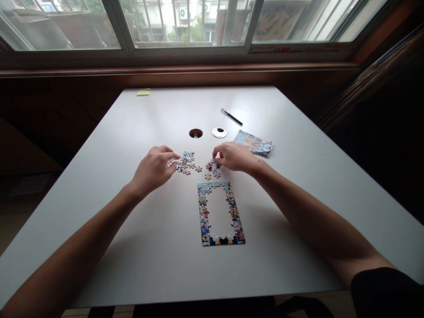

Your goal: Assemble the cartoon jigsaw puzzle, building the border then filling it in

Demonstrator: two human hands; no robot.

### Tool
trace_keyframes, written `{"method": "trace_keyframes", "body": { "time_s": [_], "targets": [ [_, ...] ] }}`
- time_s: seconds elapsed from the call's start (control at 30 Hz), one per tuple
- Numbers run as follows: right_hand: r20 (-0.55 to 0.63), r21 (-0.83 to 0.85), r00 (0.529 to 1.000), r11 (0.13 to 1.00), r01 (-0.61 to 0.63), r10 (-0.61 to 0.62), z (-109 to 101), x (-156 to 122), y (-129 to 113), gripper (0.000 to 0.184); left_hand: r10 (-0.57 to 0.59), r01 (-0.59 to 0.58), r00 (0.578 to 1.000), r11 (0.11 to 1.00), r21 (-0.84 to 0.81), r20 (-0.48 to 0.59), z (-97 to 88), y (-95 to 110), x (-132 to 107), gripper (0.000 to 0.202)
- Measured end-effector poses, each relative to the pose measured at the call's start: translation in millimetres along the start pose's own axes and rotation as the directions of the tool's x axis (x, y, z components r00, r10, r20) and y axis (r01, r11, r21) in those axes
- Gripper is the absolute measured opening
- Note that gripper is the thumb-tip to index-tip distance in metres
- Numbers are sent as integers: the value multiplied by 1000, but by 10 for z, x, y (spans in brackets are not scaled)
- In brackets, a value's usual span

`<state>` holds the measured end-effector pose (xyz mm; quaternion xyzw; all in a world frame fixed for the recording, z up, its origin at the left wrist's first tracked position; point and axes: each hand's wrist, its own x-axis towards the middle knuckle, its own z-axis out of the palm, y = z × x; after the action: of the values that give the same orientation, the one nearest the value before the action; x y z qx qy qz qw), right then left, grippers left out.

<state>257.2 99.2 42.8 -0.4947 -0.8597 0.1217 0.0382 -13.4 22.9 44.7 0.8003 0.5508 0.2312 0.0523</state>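
My left hand (155, 167) is at the left side of a loose pile of jigsaw pieces (187, 164). Its thumb and index finger are apart, with their tips at the pile's edge. Over a smaller cluster of jigsaw pieces (212, 167), my right hand (233, 155) has thumb and index finger curled together in a pinch. Whatever lies between those fingertips is too small to make out. Nearer to me lies a rectangular puzzle border (203, 212) of joined pieces, its inside showing bare white tabletop.
Beyond my right hand lies a colourful printed packet (255, 143). A black pen (232, 116) is farther back. The white table (149, 260) has a round hole (195, 133) with its metal cover (219, 132) beside it. A yellow sticky note (143, 92) is at the far edge.
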Motion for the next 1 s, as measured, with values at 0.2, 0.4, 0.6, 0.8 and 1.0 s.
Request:
{"method": "trace_keyframes", "body": {
  "time_s": [0.2,0.4,0.6,0.8,1.0],
  "targets": [
    [-3,-12,1000,1000,6,-6,33,8,5,14,-2,-13,979,997,72,203,92,-55,-38,23],
    [0,-20,1000,1000,14,-14,49,10,-1,13,-51,41,982,997,60,183,52,-92,-18,14],
    [-67,193,992,974,116,-105,-59,-44,-104,10,33,-3,998,856,-518,50,-30,120,14,9],
    [-133,666,867,604,436,-480,-347,-280,-440,21,-3,-99,991,674,-732,-137,-226,495,-18,9],
    [-275,537,816,622,569,-509,-386,-348,-525,12,35,-128,989,665,-736,-141,-265,527,-40,9]
  ]
}}
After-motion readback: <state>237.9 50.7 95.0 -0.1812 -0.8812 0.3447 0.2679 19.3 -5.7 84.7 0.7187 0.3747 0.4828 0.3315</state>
